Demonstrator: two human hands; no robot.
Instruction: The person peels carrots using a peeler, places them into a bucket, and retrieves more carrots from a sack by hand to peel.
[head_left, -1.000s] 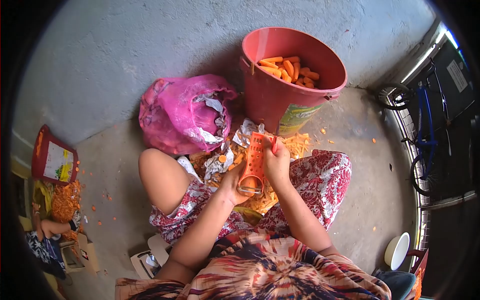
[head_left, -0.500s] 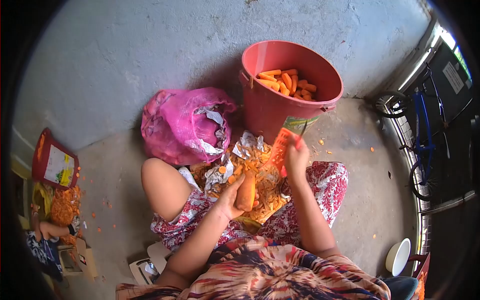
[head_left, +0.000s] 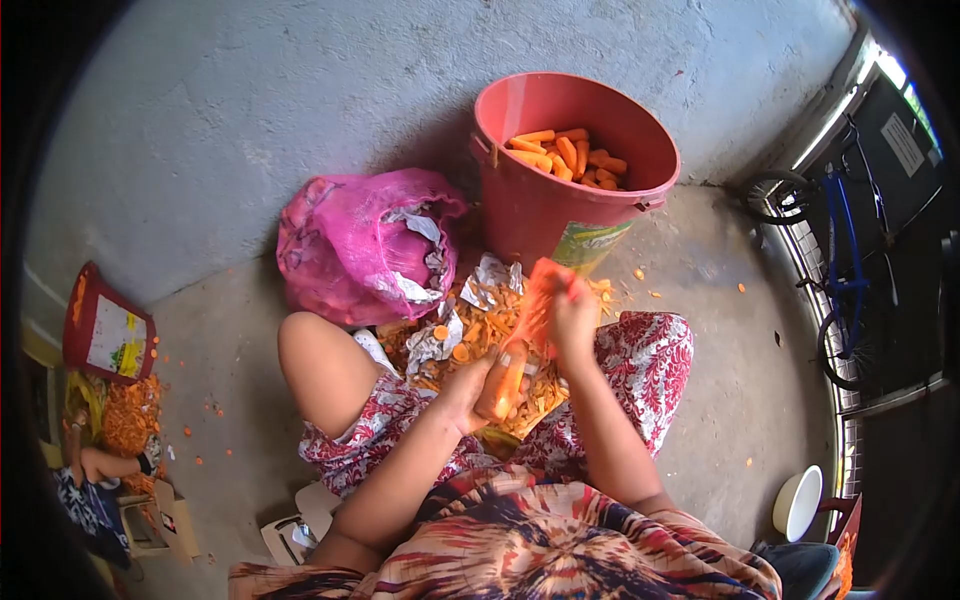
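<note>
My left hand [head_left: 464, 396] is closed around a thick carrot [head_left: 502, 388], held at a slant above the heap between my legs. My right hand [head_left: 574, 325] grips a flat orange slotted peeler [head_left: 540, 297], blurred by motion, its lower end against or very near the carrot's top. Whether the knife seen earlier is still in that hand I cannot make out. Below lie carrot peelings [head_left: 487, 335], cut carrot ends and crumpled silvery paper [head_left: 432, 345]. Behind them stands a large red bucket [head_left: 520, 215] partly filled with peeled carrots [head_left: 566, 155].
A pink mesh sack [head_left: 340, 245] leans near the wall, left of the bucket. At far left are another red bucket [head_left: 90, 345], more peelings [head_left: 132, 415] and another person's leg [head_left: 108, 464]. A bicycle [head_left: 845, 270] and white basin [head_left: 797, 503] stand at right.
My right hand and the orange peeler have moved left and down toward the carrot. The dark blade beside the peeler no longer shows. My left hand still holds the carrot.
</note>
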